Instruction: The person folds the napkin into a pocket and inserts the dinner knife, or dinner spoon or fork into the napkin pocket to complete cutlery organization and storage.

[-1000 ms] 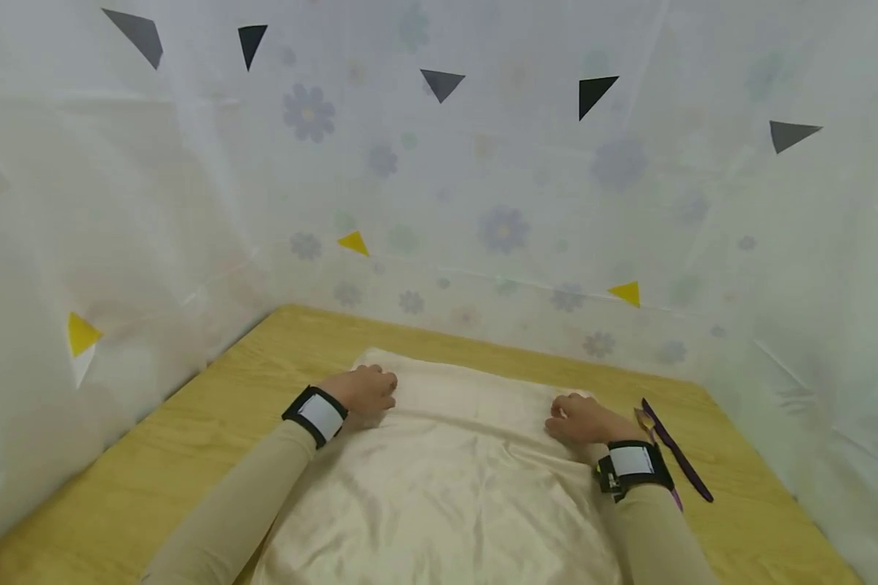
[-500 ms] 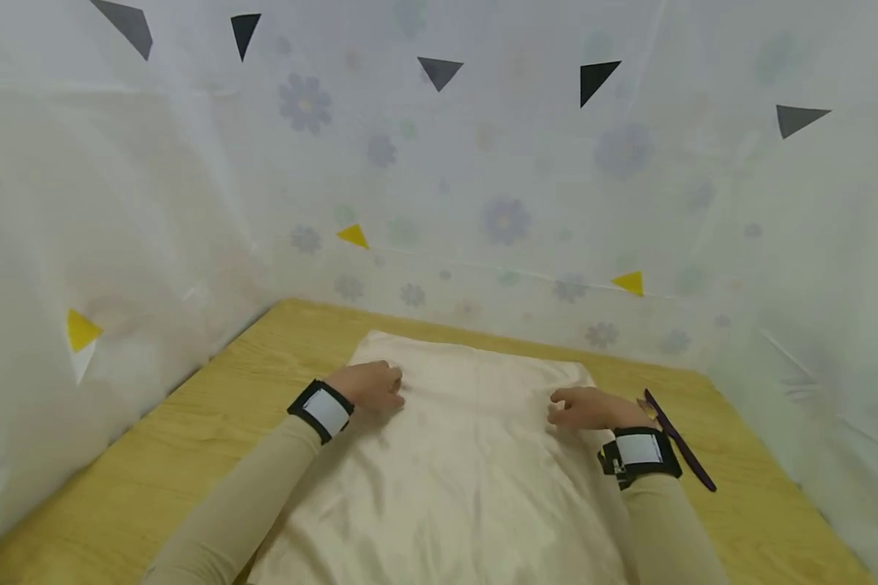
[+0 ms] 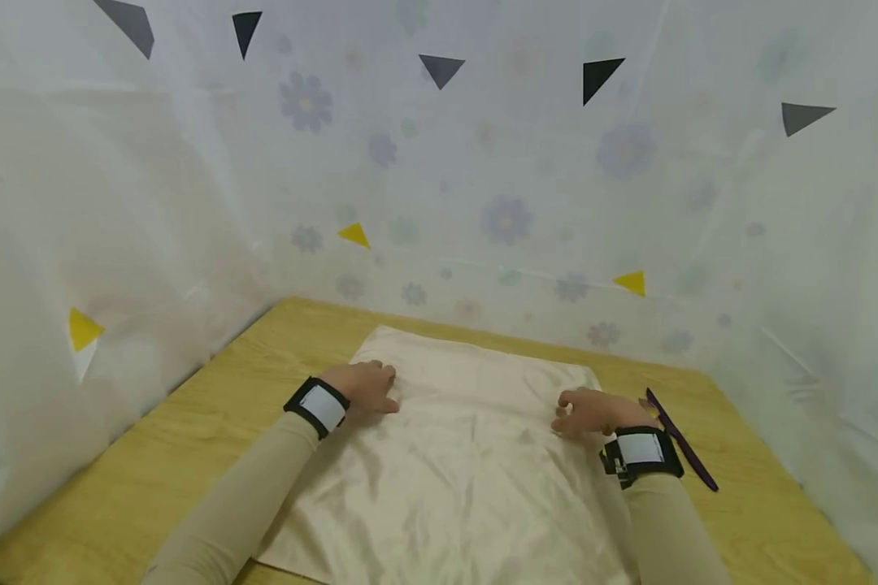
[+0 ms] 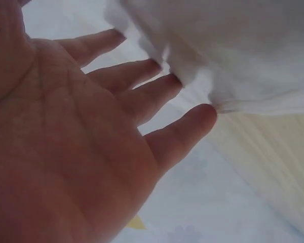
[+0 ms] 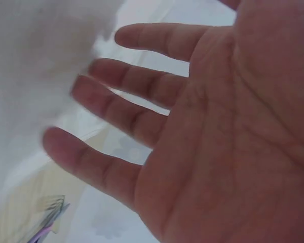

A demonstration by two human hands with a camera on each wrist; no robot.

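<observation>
A cream satin cloth (image 3: pixel 468 455) lies spread on the wooden table (image 3: pixel 154 455). My left hand (image 3: pixel 366 386) rests on its far left part, near the corner. My right hand (image 3: pixel 593 410) rests near its far right edge. In the left wrist view the left hand (image 4: pixel 157 96) has straight, spread fingers whose tips touch the cloth (image 4: pixel 243 50). The right wrist view shows the right hand (image 5: pixel 142 101) with straight fingers beside the cloth (image 5: pixel 35 61). Neither hand grips anything.
A thin purple tool (image 3: pixel 684 443) lies on the table just right of my right wrist; its end also shows in the right wrist view (image 5: pixel 48 223). Translucent flowered curtains (image 3: pixel 483 203) with triangle marks wall the table at the back and on both sides.
The cloth's far edge has slid away from me and its bunched folds have flattened. Both hands have shifted slightly, staying on the cloth's far part.
</observation>
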